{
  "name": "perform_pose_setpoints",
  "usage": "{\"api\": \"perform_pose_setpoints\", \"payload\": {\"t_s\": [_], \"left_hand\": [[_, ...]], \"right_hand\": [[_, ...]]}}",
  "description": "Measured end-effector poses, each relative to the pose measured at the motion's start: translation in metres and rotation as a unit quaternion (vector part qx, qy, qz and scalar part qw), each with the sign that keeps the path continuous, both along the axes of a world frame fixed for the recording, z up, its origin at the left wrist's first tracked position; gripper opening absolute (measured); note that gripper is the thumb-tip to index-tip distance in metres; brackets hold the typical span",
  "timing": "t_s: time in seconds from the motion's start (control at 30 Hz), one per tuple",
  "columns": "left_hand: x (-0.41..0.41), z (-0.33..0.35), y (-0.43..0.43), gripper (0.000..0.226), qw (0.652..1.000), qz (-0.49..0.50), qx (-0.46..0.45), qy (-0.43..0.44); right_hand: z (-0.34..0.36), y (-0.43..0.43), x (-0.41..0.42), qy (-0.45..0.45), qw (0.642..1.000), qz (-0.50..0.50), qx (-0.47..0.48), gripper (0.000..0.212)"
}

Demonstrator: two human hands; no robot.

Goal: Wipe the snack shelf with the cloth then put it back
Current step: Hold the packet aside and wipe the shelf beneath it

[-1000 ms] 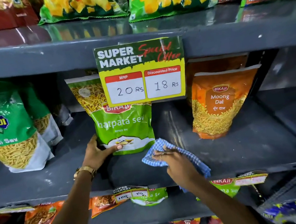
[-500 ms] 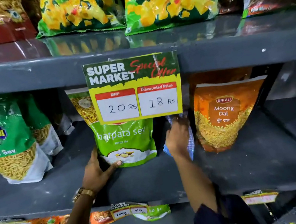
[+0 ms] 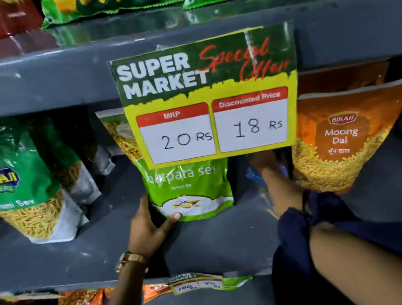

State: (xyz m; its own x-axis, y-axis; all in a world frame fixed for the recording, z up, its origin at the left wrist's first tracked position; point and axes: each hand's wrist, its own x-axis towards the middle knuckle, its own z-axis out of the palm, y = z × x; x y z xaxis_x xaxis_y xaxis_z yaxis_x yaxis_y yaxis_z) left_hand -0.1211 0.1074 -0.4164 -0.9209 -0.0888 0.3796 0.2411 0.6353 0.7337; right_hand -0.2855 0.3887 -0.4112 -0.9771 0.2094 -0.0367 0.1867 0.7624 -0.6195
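The yellow-green price sign [image 3: 209,99] hides most of the right hand [image 3: 264,161]. Only scraps of blue checked cloth [image 3: 252,174] show; its grip is unclear.

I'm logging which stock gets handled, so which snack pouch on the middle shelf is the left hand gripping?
The light green sev pouch under the price sign; the left hand clamps its lower left corner. The others stand untouched.

Right hand [image 3: 264,162] has pushed the cloth [image 3: 252,174] deeper along the shelf [image 3: 54,258].

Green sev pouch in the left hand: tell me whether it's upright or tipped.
Upright. The green sev pouch stands on its base on the shelf, print level, with the left hand gripping its lower left corner.
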Motion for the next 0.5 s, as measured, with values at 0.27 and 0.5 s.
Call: {"api": "perform_pose_setpoints", "payload": {"t_s": [0.27,0.5], "left_hand": [[-0.001,-0.003,0.000,0.085,1.000,-0.017,0.004,0.000],[-0.001,-0.003,0.000,0.089,1.000,-0.014,-0.014,0.003]], "right_hand": [[0.009,-0.004,0.026,0.049,0.991,0.120,0.045,0.029],[0.003,-0.009,0.068,0.069,0.987,0.141,-0.026,0.035]]}}
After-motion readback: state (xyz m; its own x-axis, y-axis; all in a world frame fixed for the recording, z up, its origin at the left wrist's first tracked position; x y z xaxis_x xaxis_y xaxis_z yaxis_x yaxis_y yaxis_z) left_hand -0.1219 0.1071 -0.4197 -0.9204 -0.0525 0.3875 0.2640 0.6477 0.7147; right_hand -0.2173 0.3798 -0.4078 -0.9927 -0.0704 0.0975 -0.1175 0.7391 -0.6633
